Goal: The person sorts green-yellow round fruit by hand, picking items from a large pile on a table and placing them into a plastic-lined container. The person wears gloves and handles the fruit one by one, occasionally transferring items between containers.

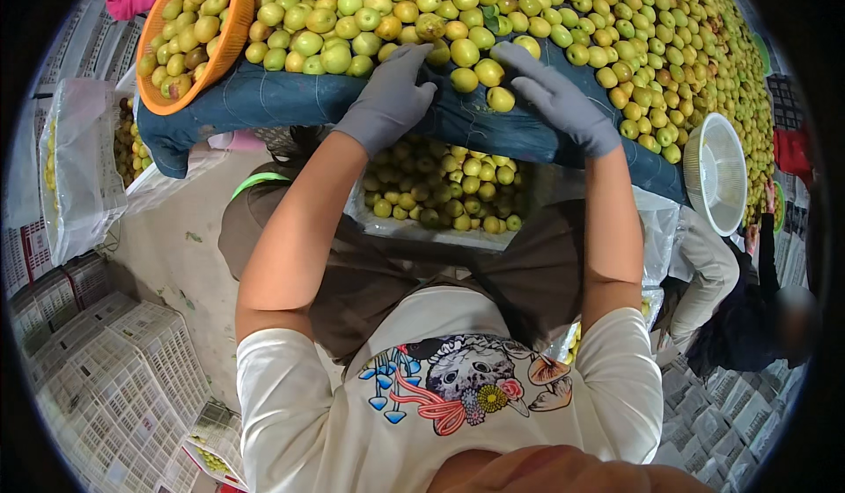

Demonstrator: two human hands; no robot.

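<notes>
Both my hands wear grey gloves and rest at the front edge of a big heap of yellow-green jujube-like fruits [370, 21]. My left hand [393, 97] is at the blue cloth edge [284, 97], its fingertips by a fruit; whether it grips one is hidden. My right hand [561, 97] reaches with its fingers spread and nothing seen in it. Between the hands several loose yellow fruits [489, 72] lie on the cloth. Below the edge, between my knees, a lined crate [436, 237] holds more fruits.
An orange plastic basket [243, 27] of fruits tilts at the left; a white plastic basket [716, 173] stands at the right. Plastic-lined crates [86, 169] are at the left, stacked white crates [125, 367] lower left. A co-worker [746, 308] is at the right.
</notes>
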